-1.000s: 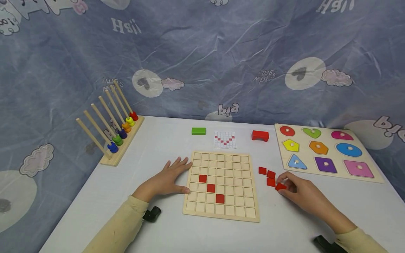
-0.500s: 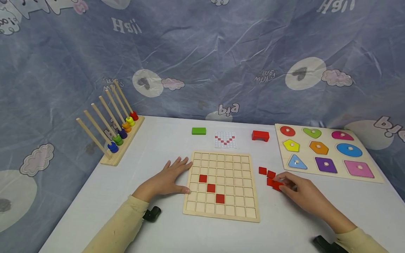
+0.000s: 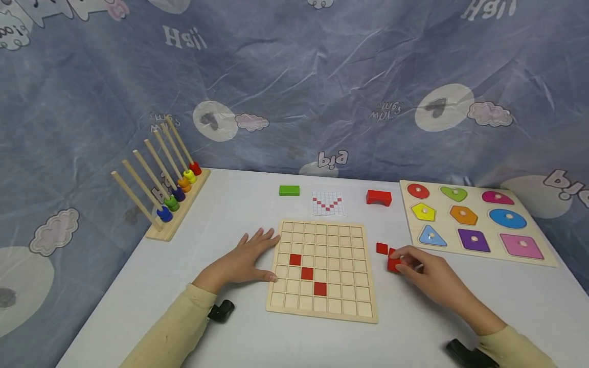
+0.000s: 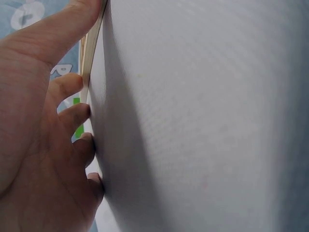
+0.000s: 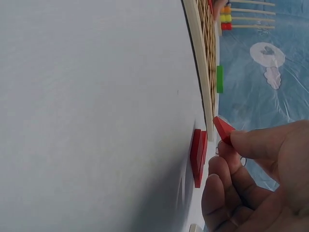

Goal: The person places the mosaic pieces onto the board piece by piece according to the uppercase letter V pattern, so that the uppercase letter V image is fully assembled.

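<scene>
My right hand [image 3: 430, 273] pinches a red square tile [image 5: 223, 129] between thumb and fingertips, tilted and raised over the table. Other red tiles [image 5: 198, 150] lie just below it; in the head view the hand and held tile partly cover them, while one loose tile [image 3: 382, 248] shows whole. To their left lies a wooden grid board [image 3: 341, 264], with three red tiles set in a descending diagonal, one being the middle tile [image 3: 307, 274]. My left hand [image 3: 244, 261], fingers spread, rests at the board's left edge, thumb and index fingertip right at the rim.
Beyond the board lie a pattern card [image 3: 327, 203] with a red V, a green block [image 3: 289, 190] and a red arch block [image 3: 379, 197]. A shape puzzle board [image 3: 439, 232] lies at back right. At left stands a peg rack [image 3: 170, 232] with coloured beads.
My right hand has moved left with the pinched tile, from the right side of the loose tiles to over them. The left hand and the board stay put.
</scene>
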`<state>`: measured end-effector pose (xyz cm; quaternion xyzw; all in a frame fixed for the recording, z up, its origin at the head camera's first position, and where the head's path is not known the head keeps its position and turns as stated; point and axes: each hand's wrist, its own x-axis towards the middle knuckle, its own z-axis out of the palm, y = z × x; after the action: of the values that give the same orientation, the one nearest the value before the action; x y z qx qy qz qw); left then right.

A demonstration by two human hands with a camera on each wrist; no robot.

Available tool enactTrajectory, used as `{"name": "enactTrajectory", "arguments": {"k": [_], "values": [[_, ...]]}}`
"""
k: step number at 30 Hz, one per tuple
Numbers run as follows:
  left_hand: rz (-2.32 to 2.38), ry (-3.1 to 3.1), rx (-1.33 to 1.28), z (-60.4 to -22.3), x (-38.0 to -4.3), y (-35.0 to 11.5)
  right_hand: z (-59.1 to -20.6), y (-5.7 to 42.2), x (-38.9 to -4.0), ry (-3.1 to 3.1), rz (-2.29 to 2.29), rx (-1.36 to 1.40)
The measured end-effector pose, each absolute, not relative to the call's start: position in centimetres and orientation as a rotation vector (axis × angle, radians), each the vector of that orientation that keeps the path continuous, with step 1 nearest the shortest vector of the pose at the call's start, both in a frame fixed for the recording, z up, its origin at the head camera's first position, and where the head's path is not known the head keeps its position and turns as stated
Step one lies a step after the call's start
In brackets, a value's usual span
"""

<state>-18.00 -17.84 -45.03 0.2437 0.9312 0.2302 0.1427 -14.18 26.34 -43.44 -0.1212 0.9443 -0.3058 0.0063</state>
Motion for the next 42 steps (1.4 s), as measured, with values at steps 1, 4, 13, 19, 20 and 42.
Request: {"name": "enactTrajectory", "arguments": {"k": [1,4,13,19,20,42], "values": [[0.665,2.686,0.704,-45.0,-18.0,-17.8,-43.4,26.2,-14.2,2.954,-0.964,-0.38],[0.664,2.687,0.703,-45.0,-18.0,-17.8,-43.3,25.7,-14.4,2.948,-0.98,-0.39],[0.659,2.689,0.696,-45.1,-18.0,-17.8,-43.0,24.2,-14.8,2.899,-1.055,-0.435],[0.66,2.688,0.699,-45.1,-18.0,-17.8,-43.1,23.3,-14.9,2.921,-1.081,-0.474],[0.663,2.687,0.7,-45.1,-18.0,-17.8,-43.2,23.1,-14.9,2.922,-1.084,-0.476],[0.673,2.69,0.714,-45.2,-18.0,-18.0,-43.1,18.7,-16.5,2.829,-1.167,-0.501]]}}
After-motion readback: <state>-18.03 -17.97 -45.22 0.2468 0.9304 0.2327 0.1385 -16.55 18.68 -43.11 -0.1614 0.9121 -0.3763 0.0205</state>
